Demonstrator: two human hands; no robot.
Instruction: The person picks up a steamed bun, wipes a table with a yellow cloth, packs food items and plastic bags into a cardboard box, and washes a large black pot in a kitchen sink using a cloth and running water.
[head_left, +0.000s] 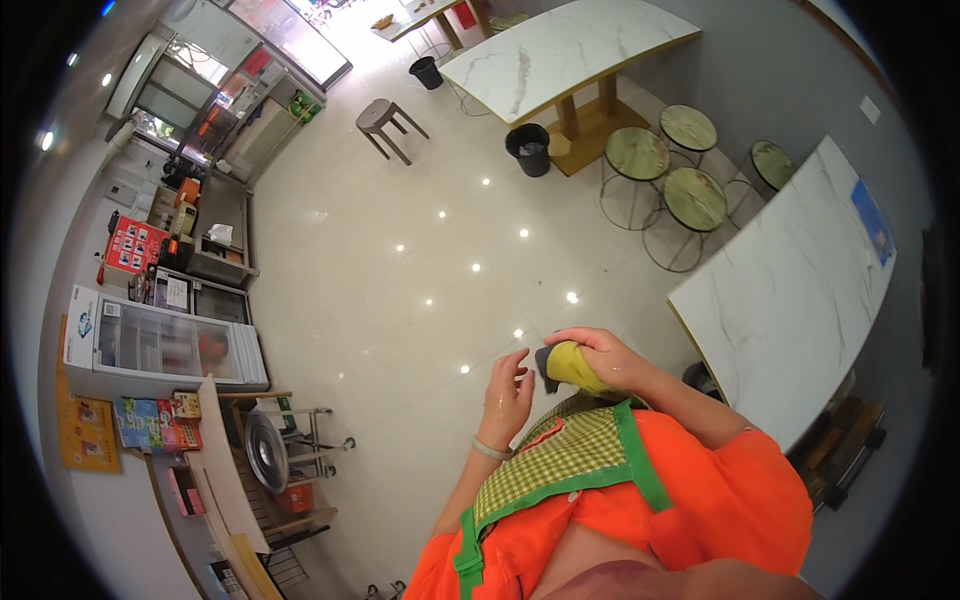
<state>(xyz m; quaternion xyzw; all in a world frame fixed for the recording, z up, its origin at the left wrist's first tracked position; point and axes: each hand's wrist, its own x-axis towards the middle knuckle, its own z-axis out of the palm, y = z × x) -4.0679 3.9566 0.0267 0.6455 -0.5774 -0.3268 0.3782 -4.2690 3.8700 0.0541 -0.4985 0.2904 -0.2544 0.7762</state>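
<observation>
Near the waist, my right hand (600, 358) grips a yellow and dark grey cloth item (571, 367), perhaps a glove; its exact kind is unclear. To its left, my left hand (508, 401) is raised with bent, parted fingers and holds nothing. A light-coloured bracelet (492, 448) circles the left wrist. Both hands look wet. Below them lies the green-edged checked apron (555, 457) over an orange top.
Marble-patterned tables (787, 300) (570, 45) and several round stools (695, 199) stand at the right and top. A grey stool (377, 116) and a black bin (529, 150) stand on the floor. Left are a glass-door fridge (169, 345) and a wheeled cart (315, 442).
</observation>
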